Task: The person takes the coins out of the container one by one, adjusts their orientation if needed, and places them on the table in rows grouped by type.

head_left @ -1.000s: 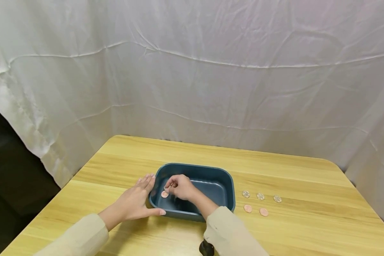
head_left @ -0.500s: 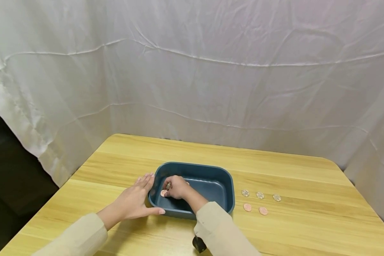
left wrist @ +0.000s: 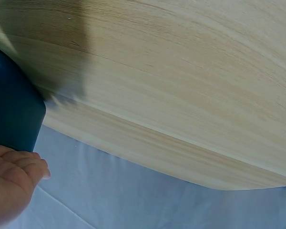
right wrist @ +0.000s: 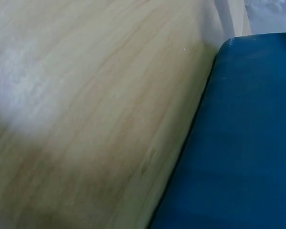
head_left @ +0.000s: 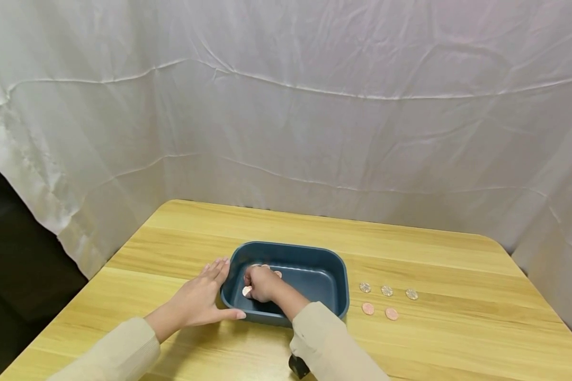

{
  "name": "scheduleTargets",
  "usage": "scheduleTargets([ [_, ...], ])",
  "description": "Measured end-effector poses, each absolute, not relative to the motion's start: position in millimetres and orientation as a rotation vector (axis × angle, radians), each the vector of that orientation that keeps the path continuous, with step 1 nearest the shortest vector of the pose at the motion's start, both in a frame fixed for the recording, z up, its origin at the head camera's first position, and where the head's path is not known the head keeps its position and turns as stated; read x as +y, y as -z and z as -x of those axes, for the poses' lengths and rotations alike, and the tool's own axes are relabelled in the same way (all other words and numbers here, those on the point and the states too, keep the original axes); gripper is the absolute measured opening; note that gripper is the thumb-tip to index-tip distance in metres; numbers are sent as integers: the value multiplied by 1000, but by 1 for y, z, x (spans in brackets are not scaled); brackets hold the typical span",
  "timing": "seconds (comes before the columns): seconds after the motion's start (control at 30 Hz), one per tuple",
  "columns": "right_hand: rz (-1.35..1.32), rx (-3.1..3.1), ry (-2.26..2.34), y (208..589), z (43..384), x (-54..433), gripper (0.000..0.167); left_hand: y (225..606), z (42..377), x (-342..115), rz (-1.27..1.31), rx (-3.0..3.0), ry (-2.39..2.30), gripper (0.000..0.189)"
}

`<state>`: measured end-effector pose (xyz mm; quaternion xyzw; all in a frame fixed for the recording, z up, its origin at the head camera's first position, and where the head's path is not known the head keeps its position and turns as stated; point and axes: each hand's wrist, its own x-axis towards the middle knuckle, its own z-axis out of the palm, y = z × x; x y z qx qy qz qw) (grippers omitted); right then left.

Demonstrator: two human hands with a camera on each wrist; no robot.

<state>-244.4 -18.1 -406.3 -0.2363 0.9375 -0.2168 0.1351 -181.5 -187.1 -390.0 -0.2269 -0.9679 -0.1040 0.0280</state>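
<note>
The blue rectangular box (head_left: 336, 259) stands near the middle of the wooden table. My left hand (head_left: 195, 299) rests against its left end, fingers straight along the outside and thumb spread at the near corner. In the left wrist view, fingers (left wrist: 19, 167) touch the box wall (left wrist: 14, 109). My right hand (head_left: 262, 283) reaches down inside the box at its left part, with curled fingers on a shiny copper-coloured coin (head_left: 247, 291). Beyond the knuckles more coins show on the box floor, one of them a copper-coloured coin (head_left: 278, 274); others are partly hidden by the hand.
Right of the box, three silvery coins (head_left: 386, 291) lie in a row, with two copper coins (head_left: 368, 308) in front of them. Pale curtains (head_left: 286, 132) hang behind the table (head_left: 457, 264) and at its sides. The right wrist view shows the box's outer wall (right wrist: 238, 143).
My right hand has shifted slightly left and lower in the box, its fingers closing on the copper coin. More coins show beyond the hand. My left hand stays in place.
</note>
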Motion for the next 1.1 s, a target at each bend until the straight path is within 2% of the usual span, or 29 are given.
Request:
scheduleTargets([
  [0.2, 670, 2739, 727, 405, 241, -10, 27, 390, 181, -187, 696, -2979, 312, 112],
  [0.4, 650, 2717, 904, 401, 235, 8, 31, 390, 181, -186, 683, -2992, 322, 112],
  [0.67, 515, 2646, 1134, 398, 231, 29, 18, 391, 181, -185, 671, -2994, 316, 113],
  [1.1, 397, 2579, 1438, 382, 225, 55, 16, 390, 181, -184, 665, -3004, 323, 113],
])
